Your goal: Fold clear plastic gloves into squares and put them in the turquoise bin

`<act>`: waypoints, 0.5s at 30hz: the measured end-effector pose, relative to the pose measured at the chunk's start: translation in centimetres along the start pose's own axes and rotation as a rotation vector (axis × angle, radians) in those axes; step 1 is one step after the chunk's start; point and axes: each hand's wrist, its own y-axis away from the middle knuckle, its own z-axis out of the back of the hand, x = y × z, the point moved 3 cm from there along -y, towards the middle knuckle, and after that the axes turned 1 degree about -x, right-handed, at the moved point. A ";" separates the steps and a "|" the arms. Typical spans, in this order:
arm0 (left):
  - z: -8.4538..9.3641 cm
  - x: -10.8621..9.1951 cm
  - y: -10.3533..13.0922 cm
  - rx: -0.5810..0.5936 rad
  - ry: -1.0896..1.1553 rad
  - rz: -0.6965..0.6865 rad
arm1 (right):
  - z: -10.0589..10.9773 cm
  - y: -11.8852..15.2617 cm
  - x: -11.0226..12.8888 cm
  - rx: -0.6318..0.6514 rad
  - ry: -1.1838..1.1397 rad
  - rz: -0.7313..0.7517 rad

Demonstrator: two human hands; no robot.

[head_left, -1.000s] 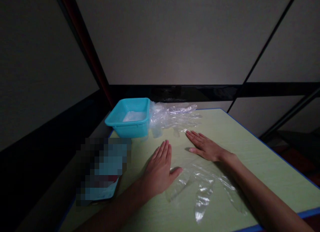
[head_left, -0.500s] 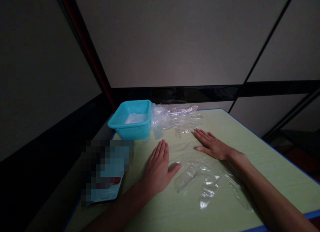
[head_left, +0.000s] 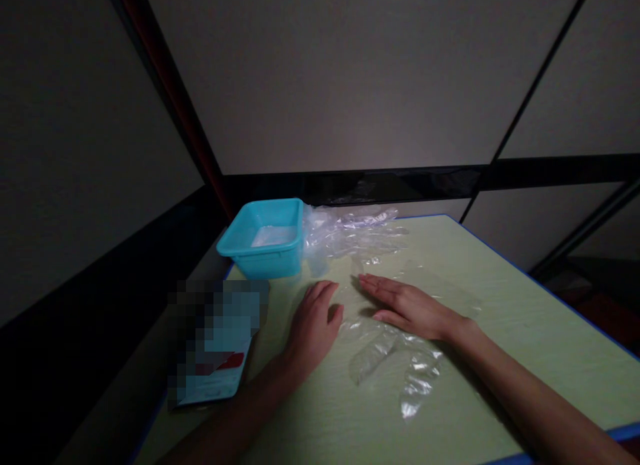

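Note:
A clear, crinkled plastic glove (head_left: 420, 378) lies on the pale green table (head_left: 500, 278), partly under my right hand. My right hand (head_left: 407, 308) rests palm down over its upper part, with the fingers stretched toward the left and the thumb a little apart. To the left, my left hand (head_left: 315, 321) is at the glove's left edge, its fingers bent and the thumb apart from them. Nothing shows between its fingers. More clear plastic gloves (head_left: 350, 231) lie in a loose pile behind both hands.
A turquoise basket (head_left: 267, 261) with something white inside stands at the back left, beside the pile. Nearer, a partly blurred phone-like device (head_left: 223, 358) lies along the table's left edge. A wall panel (head_left: 350, 85) rises behind the table.
My right hand has moved left and slightly nearer across the plastic. My left hand has curled its fingers, which were stretched flat. The plastic has shifted and spreads out behind my right wrist.

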 end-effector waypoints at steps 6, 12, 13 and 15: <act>-0.7 1.3 -0.6 -0.040 0.038 0.061 | -0.3 -0.2 0.5 0.082 -0.044 0.051; -0.7 0.8 -0.9 -0.004 0.010 0.117 | -0.4 -0.2 1.2 0.133 -0.121 0.012; -0.6 0.6 -0.9 0.003 0.005 0.131 | -0.4 -0.3 1.3 0.135 -0.137 0.010; -0.5 0.3 -1.1 0.012 -0.001 0.158 | -0.4 -0.3 1.5 0.135 -0.164 0.015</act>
